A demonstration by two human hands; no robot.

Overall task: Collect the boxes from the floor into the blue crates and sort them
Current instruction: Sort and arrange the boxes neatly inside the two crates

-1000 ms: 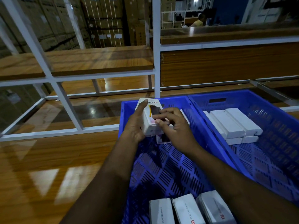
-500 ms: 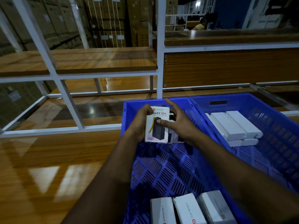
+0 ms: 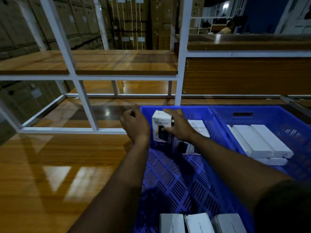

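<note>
Three white boxes (image 3: 200, 222) lay side by side at 6 o'clock, in the near end of the left blue crate (image 3: 176, 182). At its far end, toward 12 o'clock, more boxes (image 3: 199, 127) lay flat, and an upright printed box (image 3: 161, 126) stood among them. The right hand (image 3: 179, 127) gripped this box from its right side, fingers over the top. The left hand (image 3: 135, 122), at 11 o'clock over the crate's left rim, was loosely curled and held nothing. At 2 o'clock, the right blue crate (image 3: 276, 113) held stacked white boxes (image 3: 259, 143).
</note>
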